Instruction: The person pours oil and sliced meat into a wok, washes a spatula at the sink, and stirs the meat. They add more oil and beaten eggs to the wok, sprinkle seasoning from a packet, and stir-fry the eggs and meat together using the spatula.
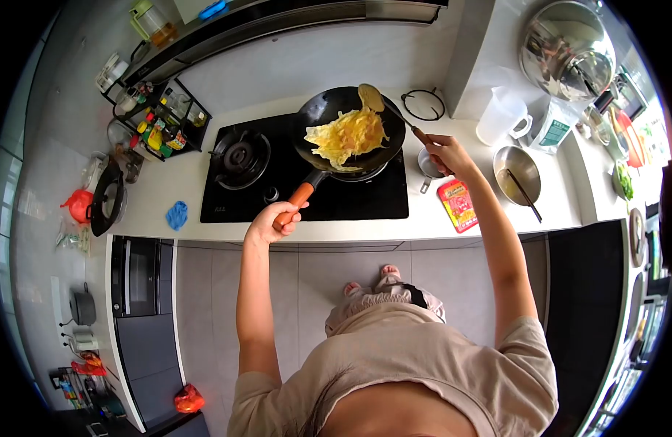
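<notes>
Beige shirt [416,353] nearest; beyond it, left hand [272,223] wrapped round the orange handle [298,200] of a black wok [312,114], cooked egg [347,138] lying inside, ahead of that hand. Right hand [448,156] curled firmly on a spatula [370,97], its head beside the egg; metal bowl [526,164] to that hand's right.

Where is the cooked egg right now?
In the head view, the egg lies in the black wok, over the right side of the cooktop, near the spatula.

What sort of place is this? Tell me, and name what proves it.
A kitchen, probably in a home: a two-burner stove set into the counter, a pan of what looks like egg over it, and a range hood above.
</notes>
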A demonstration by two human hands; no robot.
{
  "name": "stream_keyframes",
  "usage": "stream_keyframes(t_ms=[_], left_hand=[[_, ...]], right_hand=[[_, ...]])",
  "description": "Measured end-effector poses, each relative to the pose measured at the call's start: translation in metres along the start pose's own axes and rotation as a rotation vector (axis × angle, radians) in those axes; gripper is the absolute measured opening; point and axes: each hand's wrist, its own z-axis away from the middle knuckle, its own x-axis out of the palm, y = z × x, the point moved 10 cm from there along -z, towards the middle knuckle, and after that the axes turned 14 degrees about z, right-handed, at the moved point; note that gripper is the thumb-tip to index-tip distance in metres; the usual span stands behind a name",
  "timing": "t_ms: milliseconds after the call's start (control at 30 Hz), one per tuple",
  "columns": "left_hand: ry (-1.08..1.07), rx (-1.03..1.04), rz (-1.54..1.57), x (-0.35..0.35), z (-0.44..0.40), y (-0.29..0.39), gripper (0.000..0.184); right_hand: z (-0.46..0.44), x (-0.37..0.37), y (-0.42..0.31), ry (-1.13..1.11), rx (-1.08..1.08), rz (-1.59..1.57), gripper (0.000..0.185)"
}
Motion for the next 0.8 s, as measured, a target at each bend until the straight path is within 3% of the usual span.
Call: stream_keyframes(t_ms=[200, 400, 667, 767, 800], left_hand=[[-0.015, -0.010, 0.001, -0.001, -0.002, -0.001, 0.041], [-0.021, 0.000, 0.004, -0.003, -0.002, -0.003, 0.041], [-0.007, 0.029, -0.012, -0.003, 0.001, -0.002, 0.044], [-0.009, 0.027, -0.007, -0.004, 0.000, -0.003, 0.044], [-0.008, 0.031, -0.006, -0.004, 0.000, -0.003, 0.043]], right_hand=[[-0.012, 0.011, 0.005, 0.072, 0.056, -0.068, 0.035], [-0.030, 0.057, -0.008, -0.118, 0.101, -0.117, 0.040], [0.000, 0.074, -0.072, -0.196, -0.151, 0.567, 0.036], [0.016, 0.067, -0.091, -0.096, -0.535, 0.914, 0.041], [0.022, 0.062, -0.089, -0.115, -0.494, 0.962, 0.043]])
